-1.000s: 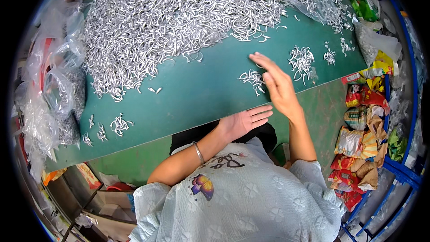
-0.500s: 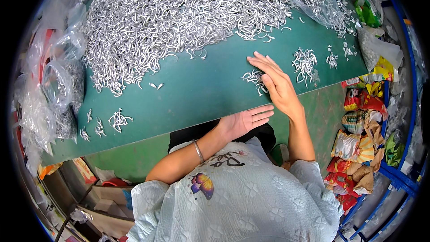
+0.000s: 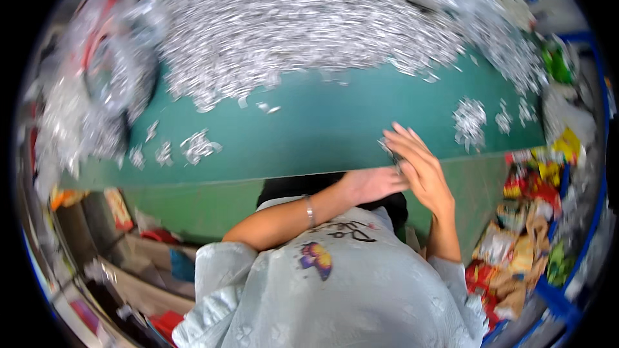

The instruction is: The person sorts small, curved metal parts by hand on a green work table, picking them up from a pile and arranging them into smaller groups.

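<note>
Right hand, fingers extended, has swept silver pieces to the table edge, near the uncurled left hand.

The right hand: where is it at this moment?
In the head view, the right hand is right of centre, over the near edge of the green table, by the fingertips of the left hand; silver pieces show at its left.

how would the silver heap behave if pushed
The heap would probably spread rather than move as one block, being many small, separate pieces. Its edge likely breaks up easily: stray bits lie apart nearby. The pieces may slide fairly readily, as the table looks flat.
</note>
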The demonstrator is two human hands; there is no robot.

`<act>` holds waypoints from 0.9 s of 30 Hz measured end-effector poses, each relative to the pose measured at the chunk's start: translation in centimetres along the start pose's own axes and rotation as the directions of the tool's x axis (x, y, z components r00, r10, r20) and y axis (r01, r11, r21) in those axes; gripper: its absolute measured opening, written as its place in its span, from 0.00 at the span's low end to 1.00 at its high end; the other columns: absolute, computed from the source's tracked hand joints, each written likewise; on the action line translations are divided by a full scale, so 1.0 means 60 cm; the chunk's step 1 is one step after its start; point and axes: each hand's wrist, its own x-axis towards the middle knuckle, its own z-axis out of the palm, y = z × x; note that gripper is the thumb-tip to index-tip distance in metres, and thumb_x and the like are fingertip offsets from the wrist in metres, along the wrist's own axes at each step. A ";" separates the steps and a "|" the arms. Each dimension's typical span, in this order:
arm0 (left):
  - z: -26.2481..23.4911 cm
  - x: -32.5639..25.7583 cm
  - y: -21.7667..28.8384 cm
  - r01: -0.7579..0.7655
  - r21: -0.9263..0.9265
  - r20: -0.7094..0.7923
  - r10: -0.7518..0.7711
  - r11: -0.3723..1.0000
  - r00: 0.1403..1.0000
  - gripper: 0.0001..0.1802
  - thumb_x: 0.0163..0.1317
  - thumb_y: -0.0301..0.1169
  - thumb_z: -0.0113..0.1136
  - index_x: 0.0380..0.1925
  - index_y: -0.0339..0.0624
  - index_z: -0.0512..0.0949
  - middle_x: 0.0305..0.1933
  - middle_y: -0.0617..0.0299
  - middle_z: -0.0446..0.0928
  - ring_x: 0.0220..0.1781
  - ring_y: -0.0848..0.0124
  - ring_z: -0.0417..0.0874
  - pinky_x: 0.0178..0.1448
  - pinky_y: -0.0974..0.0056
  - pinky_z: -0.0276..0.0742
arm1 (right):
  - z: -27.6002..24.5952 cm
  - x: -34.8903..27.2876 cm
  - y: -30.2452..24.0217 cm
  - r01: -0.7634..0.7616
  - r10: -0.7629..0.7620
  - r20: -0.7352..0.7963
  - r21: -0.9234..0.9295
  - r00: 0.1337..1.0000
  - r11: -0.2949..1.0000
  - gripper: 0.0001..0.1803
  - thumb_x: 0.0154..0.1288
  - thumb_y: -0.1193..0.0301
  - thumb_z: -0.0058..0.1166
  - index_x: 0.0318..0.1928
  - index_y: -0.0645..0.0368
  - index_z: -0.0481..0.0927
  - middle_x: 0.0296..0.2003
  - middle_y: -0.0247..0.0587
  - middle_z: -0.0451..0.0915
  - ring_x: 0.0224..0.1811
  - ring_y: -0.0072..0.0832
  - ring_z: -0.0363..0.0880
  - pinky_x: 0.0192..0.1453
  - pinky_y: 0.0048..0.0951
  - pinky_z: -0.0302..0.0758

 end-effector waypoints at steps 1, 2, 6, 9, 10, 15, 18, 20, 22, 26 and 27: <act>-0.022 0.006 -0.007 -0.057 0.007 0.075 0.056 0.998 0.996 0.30 0.73 0.50 0.39 0.65 0.40 0.64 0.72 0.47 0.62 0.72 0.55 0.64 0.76 0.47 0.56 | 0.008 -0.009 -0.005 0.020 -0.019 0.020 -0.010 1.000 1.000 0.17 0.68 0.72 0.48 0.53 0.67 0.78 0.59 0.51 0.76 0.68 0.50 0.68 0.74 0.51 0.58; 0.006 0.011 -0.008 -0.094 0.009 0.098 0.093 0.996 0.991 0.24 0.74 0.46 0.41 0.61 0.45 0.68 0.66 0.53 0.68 0.67 0.58 0.69 0.72 0.50 0.64 | 0.016 -0.019 -0.016 -0.008 0.009 0.009 -0.007 1.000 1.000 0.17 0.67 0.71 0.49 0.51 0.67 0.79 0.58 0.51 0.77 0.68 0.50 0.68 0.74 0.52 0.58; 0.029 0.011 -0.007 -0.001 -0.075 -0.212 -0.015 0.997 0.977 0.29 0.75 0.46 0.41 0.57 0.26 0.66 0.63 0.35 0.68 0.68 0.48 0.69 0.74 0.50 0.65 | 0.037 -0.063 -0.039 0.010 -0.012 0.048 0.036 0.999 0.999 0.22 0.73 0.60 0.46 0.45 0.69 0.82 0.52 0.51 0.81 0.65 0.51 0.72 0.71 0.54 0.61; 0.006 0.008 -0.014 -0.017 0.047 -0.360 0.033 0.999 0.932 0.24 0.75 0.42 0.45 0.56 0.28 0.69 0.61 0.40 0.72 0.61 0.55 0.77 0.65 0.56 0.76 | 0.048 -0.068 -0.047 0.075 -0.075 -0.006 0.084 0.997 0.994 0.23 0.72 0.57 0.49 0.41 0.70 0.82 0.47 0.53 0.83 0.60 0.50 0.77 0.67 0.52 0.66; -0.029 0.005 -0.015 -0.009 0.097 -0.438 0.050 0.995 0.898 0.23 0.74 0.41 0.46 0.55 0.29 0.70 0.59 0.41 0.74 0.59 0.57 0.79 0.63 0.57 0.77 | 0.051 -0.065 -0.045 0.105 -0.102 -0.037 0.096 0.994 0.990 0.23 0.72 0.57 0.49 0.40 0.70 0.82 0.45 0.54 0.83 0.58 0.50 0.78 0.65 0.51 0.68; 0.066 -0.135 0.025 0.207 0.407 -0.650 0.123 0.890 0.750 0.17 0.68 0.42 0.59 0.32 0.39 0.82 0.39 0.56 0.84 0.38 0.70 0.86 0.39 0.68 0.81 | 0.049 -0.033 -0.042 0.188 -0.143 -0.260 0.158 0.955 0.969 0.17 0.69 0.66 0.53 0.33 0.71 0.81 0.34 0.52 0.84 0.44 0.47 0.83 0.52 0.43 0.75; 0.148 -0.259 0.034 -0.005 0.406 -0.673 0.303 0.914 0.674 0.20 0.67 0.43 0.60 0.22 0.41 0.80 0.28 0.59 0.81 0.28 0.74 0.83 0.23 0.73 0.73 | 0.060 -0.014 -0.040 0.132 -0.081 -0.255 0.190 0.964 0.973 0.10 0.67 0.74 0.53 0.34 0.71 0.80 0.33 0.51 0.82 0.41 0.42 0.82 0.49 0.38 0.76; 0.211 -0.321 0.044 -0.221 0.434 -0.656 0.474 0.874 0.588 0.21 0.68 0.43 0.58 0.22 0.37 0.78 0.21 0.60 0.76 0.22 0.75 0.74 0.20 0.72 0.64 | 0.069 -0.004 -0.042 0.125 -0.071 -0.249 0.209 0.966 0.970 0.06 0.65 0.78 0.53 0.35 0.71 0.80 0.33 0.50 0.82 0.39 0.40 0.81 0.47 0.36 0.76; 0.263 -0.373 0.078 -0.524 0.576 -0.467 0.779 0.628 0.419 0.23 0.71 0.42 0.53 0.22 0.36 0.77 0.20 0.62 0.73 0.20 0.76 0.71 0.18 0.74 0.60 | 0.080 0.005 -0.046 0.145 -0.080 -0.259 0.243 0.963 0.959 0.04 0.63 0.81 0.52 0.35 0.71 0.80 0.32 0.49 0.81 0.37 0.39 0.80 0.45 0.35 0.76; 0.303 -0.436 0.183 -0.426 0.855 0.156 0.930 -0.296 -0.334 0.25 0.75 0.42 0.46 0.27 0.31 0.78 0.25 0.57 0.77 0.23 0.75 0.74 0.28 0.72 0.71 | 0.096 0.027 -0.059 0.175 -0.123 -0.222 0.232 0.967 0.957 0.04 0.63 0.82 0.52 0.34 0.70 0.79 0.31 0.48 0.81 0.36 0.38 0.79 0.43 0.35 0.75; 0.309 -0.438 0.213 -0.387 0.853 0.178 0.891 -0.351 -0.417 0.25 0.75 0.41 0.46 0.29 0.29 0.79 0.26 0.56 0.78 0.25 0.74 0.75 0.32 0.71 0.73 | 0.098 0.030 -0.062 0.185 -0.141 -0.203 0.218 0.969 0.958 0.04 0.63 0.82 0.52 0.34 0.70 0.79 0.31 0.48 0.81 0.35 0.38 0.79 0.43 0.34 0.75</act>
